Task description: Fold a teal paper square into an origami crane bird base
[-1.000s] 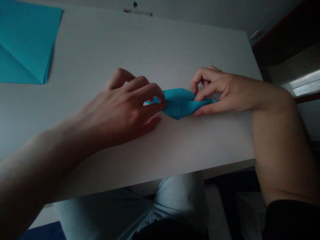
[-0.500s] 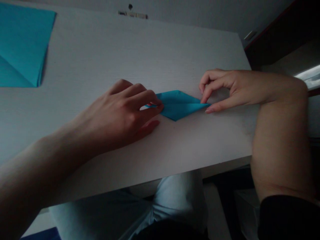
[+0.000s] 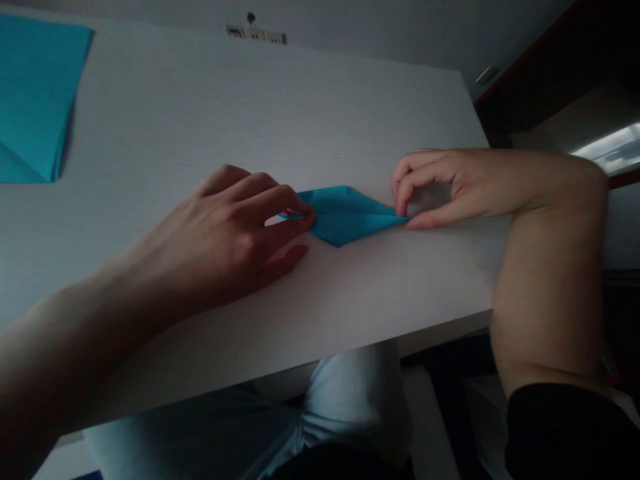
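A small folded piece of teal paper [image 3: 345, 215], diamond-shaped with pointed ends, lies flat on the white table [image 3: 280, 113]. My left hand [image 3: 235, 233] rests on the table with curled fingers, its fingertips pinching the paper's left point. My right hand [image 3: 450, 187] comes in from the right, forefinger and thumb pressed together at the paper's right tip. Both forearms lie across the table's near part.
A stack of larger teal paper sheets [image 3: 35, 100] sits at the table's far left corner. A wall socket [image 3: 255, 33] is behind the table's far edge. My knee in light trousers [image 3: 350, 407] shows below the near table edge. Dark furniture [image 3: 550, 67] stands at the right.
My right fingers have slid off the paper's middle out to its right tip, and the paper now lies flatter. My left hand keeps its pinch. The view shifted slightly.
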The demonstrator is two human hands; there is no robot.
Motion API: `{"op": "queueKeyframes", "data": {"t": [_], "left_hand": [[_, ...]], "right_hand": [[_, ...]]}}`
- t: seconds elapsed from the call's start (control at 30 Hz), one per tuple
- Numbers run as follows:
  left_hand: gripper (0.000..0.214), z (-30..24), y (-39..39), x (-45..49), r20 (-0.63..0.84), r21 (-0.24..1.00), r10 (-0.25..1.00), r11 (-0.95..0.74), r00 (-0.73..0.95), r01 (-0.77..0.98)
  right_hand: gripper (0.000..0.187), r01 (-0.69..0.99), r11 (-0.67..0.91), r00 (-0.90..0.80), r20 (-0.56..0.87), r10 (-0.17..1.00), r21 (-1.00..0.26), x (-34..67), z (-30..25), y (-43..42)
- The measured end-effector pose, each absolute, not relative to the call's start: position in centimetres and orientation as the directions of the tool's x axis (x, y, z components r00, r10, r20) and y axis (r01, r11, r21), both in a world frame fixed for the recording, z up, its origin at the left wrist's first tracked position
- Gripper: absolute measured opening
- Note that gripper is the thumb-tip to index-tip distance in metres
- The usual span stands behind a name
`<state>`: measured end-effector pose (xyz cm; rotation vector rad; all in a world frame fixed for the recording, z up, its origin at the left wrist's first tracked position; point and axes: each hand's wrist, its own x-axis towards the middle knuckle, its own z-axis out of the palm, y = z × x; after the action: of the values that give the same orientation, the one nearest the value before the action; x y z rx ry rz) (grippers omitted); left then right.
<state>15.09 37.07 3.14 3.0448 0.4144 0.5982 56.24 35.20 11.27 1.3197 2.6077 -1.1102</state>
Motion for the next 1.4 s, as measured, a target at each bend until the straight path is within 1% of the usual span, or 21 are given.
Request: {"op": "queueKeyframes", "data": {"t": [0.13,0.3,0.47,0.57,0.73,0.8,0.83,0.9,0.93,0.97,1.07,1.1,1.2,1.33,1.4], "left_hand": [[0.037,3.3,37.1,14.9,0.363,0.060,0.256,-0.966,0.896,0.252],[0.042,3.3,37.3,15.0,0.379,0.030,0.227,-0.972,0.897,0.233],[0.045,3.4,37.2,15.2,0.364,0.013,0.230,-0.970,0.903,0.242],[0.046,3.5,37.1,15.1,0.369,0.006,0.234,-0.968,0.900,0.249],[0.047,3.3,37.2,14.9,0.362,0.019,0.230,-0.971,0.903,0.240],[0.044,3.2,37.3,14.8,0.381,0.032,0.243,-0.968,0.892,0.250],[0.043,3.1,37.3,14.8,0.397,0.039,0.247,-0.967,0.884,0.253],[0.042,3.1,37.3,14.8,0.424,0.050,0.254,-0.965,0.869,0.258],[0.042,3.1,37.3,14.8,0.425,0.051,0.253,-0.965,0.869,0.256],[0.042,3.1,37.4,14.9,0.425,0.046,0.248,-0.967,0.871,0.252],[0.039,3.3,37.6,14.9,0.423,0.029,0.243,-0.966,0.873,0.255],[0.036,3.3,37.7,14.9,0.427,0.029,0.247,-0.965,0.870,0.260],[0.031,3.5,38.0,14.9,0.426,0.034,0.262,-0.961,0.866,0.273],[0.041,3.7,38.1,14.9,0.397,0.004,0.281,-0.953,0.874,0.304],[0.044,3.9,38.0,14.9,0.382,0.006,0.307,-0.944,0.872,0.329]], "right_hand": [[0.008,0.721,0.374,-0.631,-0.329,0.703,-0.584,56.4,11.4,35.1],[0.005,0.741,0.394,-0.610,-0.301,0.733,-0.544,56.7,11.8,34.9],[0.014,0.738,0.394,-0.622,-0.328,0.711,-0.548,56.7,11.7,34.8],[0.007,0.738,0.386,-0.621,-0.332,0.710,-0.554,56.7,11.9,34.7],[0.007,0.763,0.338,-0.587,-0.371,0.720,-0.551,57.3,12.4,34.7],[0.006,0.775,0.332,-0.549,-0.314,0.774,-0.538,57.1,12.4,34.5],[0.004,0.775,0.329,-0.518,-0.246,0.819,-0.540,56.8,12.2,34.5],[0.005,0.741,0.339,-0.450,-0.054,0.891,-0.579,55.7,11.4,34.4],[0.008,0.714,0.350,-0.411,0.042,0.911,-0.606,55.0,10.9,34.4],[0.013,0.680,0.368,-0.413,0.082,0.907,-0.635,54.4,10.2,34.4],[0.035,0.645,0.325,-0.506,-0.068,0.860,-0.692,53.2,8.4,34.4],[0.040,0.643,0.309,-0.528,-0.113,0.842,-0.701,53.0,7.9,34.3],[0.039,0.633,0.289,-0.556,-0.163,0.815,-0.718,52.4,7.4,33.8],[0.038,0.602,0.263,-0.604,-0.214,0.767,-0.754,51.2,7.8,33.0],[0.037,0.608,0.264,-0.605,-0.222,0.765,-0.749,50.5,7.9,32.7]]}}
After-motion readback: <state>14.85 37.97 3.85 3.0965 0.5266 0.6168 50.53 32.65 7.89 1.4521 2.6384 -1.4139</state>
